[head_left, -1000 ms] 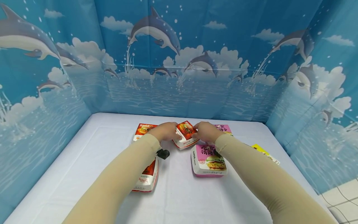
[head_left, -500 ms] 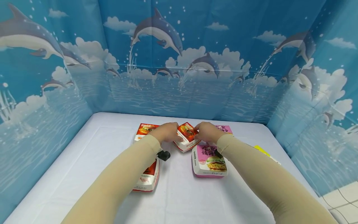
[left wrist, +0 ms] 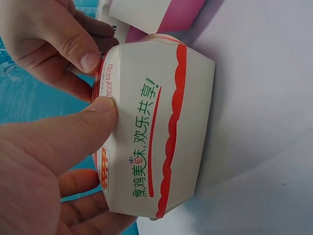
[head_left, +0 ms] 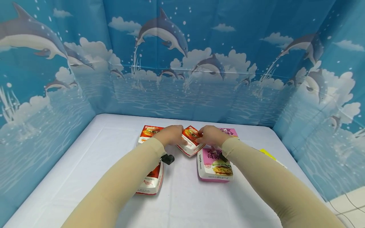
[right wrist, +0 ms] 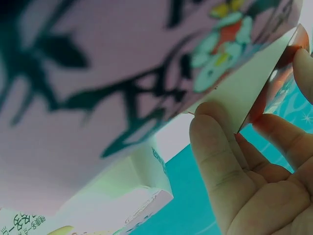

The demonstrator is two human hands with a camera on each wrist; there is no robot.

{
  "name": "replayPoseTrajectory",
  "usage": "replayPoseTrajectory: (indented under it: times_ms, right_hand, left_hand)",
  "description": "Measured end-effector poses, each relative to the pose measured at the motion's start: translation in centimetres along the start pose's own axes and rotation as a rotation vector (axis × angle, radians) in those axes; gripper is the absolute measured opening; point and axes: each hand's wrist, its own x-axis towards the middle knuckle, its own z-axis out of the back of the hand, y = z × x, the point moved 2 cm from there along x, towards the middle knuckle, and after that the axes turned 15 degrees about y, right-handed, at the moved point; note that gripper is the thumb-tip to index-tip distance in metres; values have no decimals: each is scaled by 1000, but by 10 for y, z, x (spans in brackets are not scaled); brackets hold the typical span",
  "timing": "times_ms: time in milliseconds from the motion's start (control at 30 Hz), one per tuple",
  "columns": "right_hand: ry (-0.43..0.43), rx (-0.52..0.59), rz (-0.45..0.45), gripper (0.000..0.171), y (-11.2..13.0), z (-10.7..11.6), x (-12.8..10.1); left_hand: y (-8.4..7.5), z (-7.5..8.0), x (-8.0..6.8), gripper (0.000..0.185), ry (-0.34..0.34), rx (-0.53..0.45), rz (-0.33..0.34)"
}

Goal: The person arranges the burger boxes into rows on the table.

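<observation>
Two hands pinch one small red burger box (head_left: 190,143) at mid-bench (head_left: 85,164): left hand (head_left: 171,135) and right hand (head_left: 210,136) curl fingers (left wrist: 73,132) round its sides, between red and pink boxes (head_left: 214,164).

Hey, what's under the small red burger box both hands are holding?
The red burger box is gripped by the left hand and right hand. Its near corner meets the white table; the hands cover the rest of its underside. Its contents cannot be seen.
</observation>
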Motion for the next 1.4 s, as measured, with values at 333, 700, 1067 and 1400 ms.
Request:
replayPoseTrajectory:
  times_ms: [333,700,1067,1400]
  right_hand:
    - [21,11,0,60,-1,0,-2]
    - [46,12,3,58,4,0,-5]
    - [80,11,34,73,3,-4,-4]
    - [76,39,44,74,2,-7,-6]
  left_hand:
    - [1,0,-3,67,-1,-59,-11]
    - [3,-2,-3,74,17,-97,-34]
    - [3,-4,-4,75,25,-99,-27]
    - [2,-4,-7,75,30,-111,-58]
